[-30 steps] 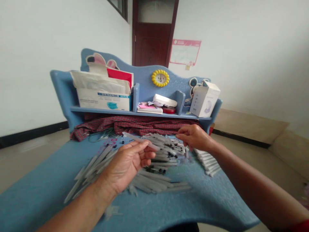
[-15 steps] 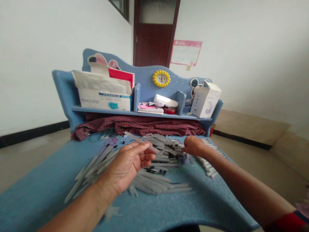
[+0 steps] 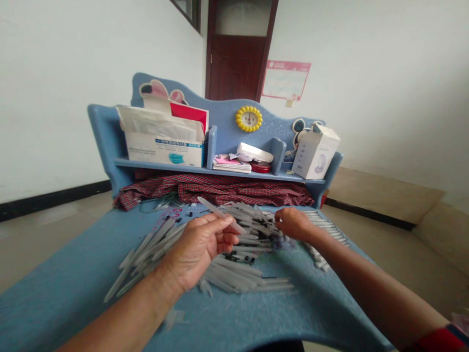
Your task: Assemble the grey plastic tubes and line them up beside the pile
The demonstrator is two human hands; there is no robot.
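Note:
My left hand [image 3: 208,247] is raised over the table and pinches a translucent white pen barrel [image 3: 216,209] between thumb and fingers, its tapered end pointing up to the left. At the right edge of a pile of similar barrels with black ends [image 3: 254,220], my right hand [image 3: 293,223] is closed with fingertips down. Whatever those fingertips grip, if anything, is hidden. Below my left hand lies a bunch of plain translucent barrels [image 3: 234,276]. More barrels [image 3: 146,249] lie slantwise to its left. Small black plugs [image 3: 249,259] are scattered among the piles.
A row of white, dark-tipped pens [image 3: 326,225] lies beyond my right forearm. Behind the piles, checked cloth [image 3: 220,189] is bunched under the blue shelf [image 3: 164,166]. The shelf carries a mask box [image 3: 164,149], a white carton [image 3: 317,152] and papers [image 3: 231,166]. The blue tabletop [image 3: 256,318] curves in front.
The view has shifted slightly, so everything sits a little further right. My right hand has moved slightly left against the pile. My left hand keeps its pinch on the pen barrel.

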